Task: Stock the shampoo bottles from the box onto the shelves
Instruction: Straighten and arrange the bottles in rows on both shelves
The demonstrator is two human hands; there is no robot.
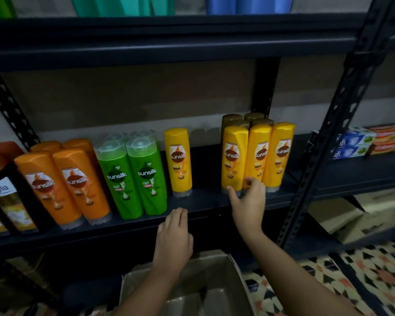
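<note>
Sunsilk bottles stand cap-down in groups on the dark metal shelf [205, 201]: orange ones [62, 185] at the left, green ones [132, 176], a lone yellow bottle [179, 160], and three yellow bottles [258, 153] at the right with brown ones [244, 119] behind. My right hand [249, 201] reaches to the base of the leftmost of those three yellow bottles, its fingers loosely curled at the bottle's foot and holding nothing. Fingers straight, my left hand [175, 238] rests at the shelf's front edge below the lone yellow bottle. The cardboard box [237, 279] sits open below my arms.
A dark bottle [7, 192] stands at the far left. Toothpaste cartons [360, 142] lie on the neighbouring shelf beyond the perforated upright [324, 133]. Folded cardboard [351, 215] lies on the lower right shelf. The floor has patterned tiles [363, 274]. There is bare shelf between the yellow bottles.
</note>
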